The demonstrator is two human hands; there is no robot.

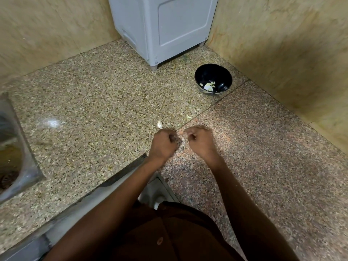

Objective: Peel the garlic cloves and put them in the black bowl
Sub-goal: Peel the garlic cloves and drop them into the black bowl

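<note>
Blurred hands (181,142) hide whatever garlic clove they pinch between them.

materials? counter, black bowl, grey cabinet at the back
Counter: polished speckled stone, likely granite; glare patch on it.
Bowl: glossy black, ceramic or melamine, can't tell; highlights on the inner wall.
Cabinet: matte grey, looks like moulded plastic; rounded panel edges, small feet.

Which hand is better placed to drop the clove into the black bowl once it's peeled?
Probably the right hand. The black bowl sits far right on the counter, on that hand's side, with bare counter between them. The left hand would have to cross over the right. Both hands seem to pinch the garlic clove.
</note>
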